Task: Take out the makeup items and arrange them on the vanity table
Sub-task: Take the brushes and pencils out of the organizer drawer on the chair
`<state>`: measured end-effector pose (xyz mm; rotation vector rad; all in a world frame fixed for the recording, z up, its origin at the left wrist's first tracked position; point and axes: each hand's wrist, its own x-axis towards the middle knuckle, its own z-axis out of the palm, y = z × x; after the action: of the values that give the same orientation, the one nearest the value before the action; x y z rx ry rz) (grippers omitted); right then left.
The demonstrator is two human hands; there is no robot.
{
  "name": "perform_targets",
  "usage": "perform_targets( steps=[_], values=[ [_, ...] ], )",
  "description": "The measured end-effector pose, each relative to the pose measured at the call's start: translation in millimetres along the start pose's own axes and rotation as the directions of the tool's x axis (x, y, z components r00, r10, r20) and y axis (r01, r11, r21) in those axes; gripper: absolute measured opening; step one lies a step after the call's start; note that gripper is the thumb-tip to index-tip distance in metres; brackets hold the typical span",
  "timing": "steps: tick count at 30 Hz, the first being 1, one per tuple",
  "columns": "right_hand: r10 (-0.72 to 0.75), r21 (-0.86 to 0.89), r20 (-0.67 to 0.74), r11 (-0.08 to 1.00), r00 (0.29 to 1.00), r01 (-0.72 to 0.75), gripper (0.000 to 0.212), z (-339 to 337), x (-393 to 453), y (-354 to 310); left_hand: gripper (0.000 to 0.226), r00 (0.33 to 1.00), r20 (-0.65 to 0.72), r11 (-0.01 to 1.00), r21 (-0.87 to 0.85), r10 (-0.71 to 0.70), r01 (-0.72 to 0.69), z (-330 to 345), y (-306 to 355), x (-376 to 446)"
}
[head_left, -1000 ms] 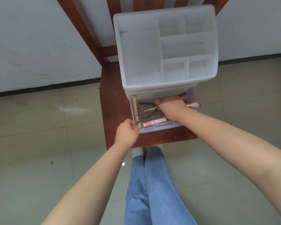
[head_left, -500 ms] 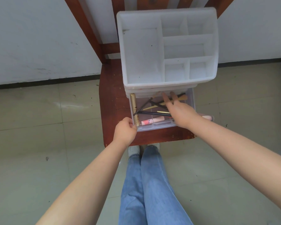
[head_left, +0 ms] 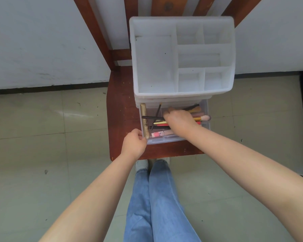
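From the head view, a white plastic cosmetic organiser (head_left: pixel 182 56) with bare open-top compartments stands on the seat of a red-brown wooden chair (head_left: pixel 121 105), and its clear plastic bottom drawer (head_left: pixel 164 141) is pulled out toward the person. The left hand (head_left: pixel 133 144) curls its fingers round the drawer's near left corner, holding it steady. The right hand (head_left: pixel 179 121) reaches down into the drawer with fingers bent among the makeup items: a gold mascara tube (head_left: pixel 144 119) lies along the left wall, a pink-capped tube (head_left: pixel 156 134) near the front, thin black and yellow pencils (head_left: pixel 160 122) cross the middle, and a gold-handled brush with a pale pink head (head_left: pixel 204 117) pokes past the right wall. The fingers look gathered over several sticks at once, though whether they already pinch one or only rake through them I cannot tell. The risk I see is a crossed pencil being dragged out with the chosen piece and dropping to the tiled floor (head_left: pixel 42 154), or the light drawer sliding off its runners if the left hand slackens. The right fingertips and whatever lies beneath the palm are hidden, the drawer's back part is covered by the organiser body, and no vanity table can be made out in this view.
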<state>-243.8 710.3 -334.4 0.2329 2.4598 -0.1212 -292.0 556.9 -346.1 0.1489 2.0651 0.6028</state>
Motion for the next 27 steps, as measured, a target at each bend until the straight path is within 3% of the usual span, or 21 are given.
perform_targets(
  steps=[3, 8, 11, 14, 17, 24, 27],
  values=[
    [-0.004, -0.034, 0.052, 0.999, 0.999, 0.006, 0.042, 12.7, 7.4, -1.4, 0.017, 1.000, -0.001, 1.000, -0.021, 0.000, 0.000, 0.0, 1.4, -0.7],
    [0.017, -0.068, -0.055, 0.998, 0.998, -0.021, 0.037, 26.1, 10.4, 5.5, 0.007, 1.000, 0.008, 1.000, -0.021, -0.006, 0.006, 0.3, 3.4, -0.8],
    [-0.014, -0.212, -0.217, 0.977, 0.976, -0.033, 0.030, 29.8, 16.3, 7.7, 0.006, 1.000, 0.005, 1.000, -0.014, 0.002, -0.002, -0.6, 4.2, -1.4],
    [0.011, -0.269, -0.226, 0.960, 0.974, -0.073, 0.027, 28.8, 21.0, 9.5, 0.005, 1.000, 0.011, 1.000, -0.008, 0.006, -0.006, -1.7, 3.8, -1.5],
    [-0.021, -0.192, -0.085, 0.981, 0.996, 0.004, 0.039, 30.5, 27.7, 13.5, 0.007, 1.000, 0.012, 1.000, -0.021, 0.000, 0.001, -2.3, 2.5, -0.3],
    [-0.093, -0.138, -0.111, 0.987, 0.989, 0.077, 0.045, 21.2, 17.7, 14.2, 0.021, 1.000, 0.004, 1.000, -0.016, -0.015, 0.015, -2.0, 0.5, 0.4],
    [-0.101, -0.112, -0.041, 0.989, 0.994, 0.096, 0.040, 15.1, 5.8, 15.4, 0.024, 0.999, 0.009, 0.999, -0.002, -0.035, 0.035, -1.4, 2.9, 0.4]
  ],
)
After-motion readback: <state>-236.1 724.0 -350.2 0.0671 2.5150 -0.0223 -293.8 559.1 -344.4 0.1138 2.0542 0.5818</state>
